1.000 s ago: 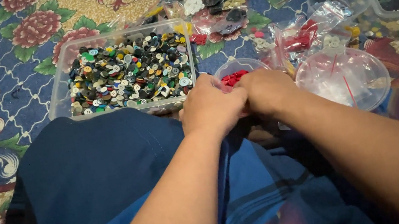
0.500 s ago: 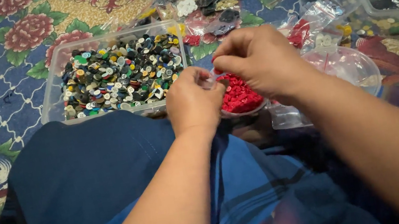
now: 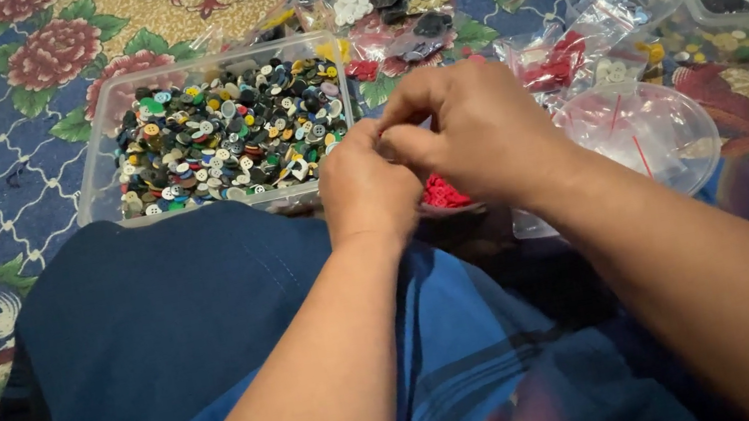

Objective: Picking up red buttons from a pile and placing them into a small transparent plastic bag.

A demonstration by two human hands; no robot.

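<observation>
Now my left hand (image 3: 368,186) and right hand (image 3: 472,128) have drawn together again, fingertips pinched on something too small to make out, hiding most of the red buttons (image 3: 443,194) below, beside the clear tray of mixed buttons (image 3: 225,134) on the patterned floor.

Both bare forearms run in from the bottom edge and converge at frame centre. Left hand (image 3: 368,186): back of hand up, fingers curled in, fingertips tucked under the right hand's. Right hand (image 3: 482,126): sits slightly higher, knuckles up, fingers bent down and pinched toward the left hand. The two hands touch at the fingertips. What's pinched between them is hidden. Wrists roughly straight.
</observation>
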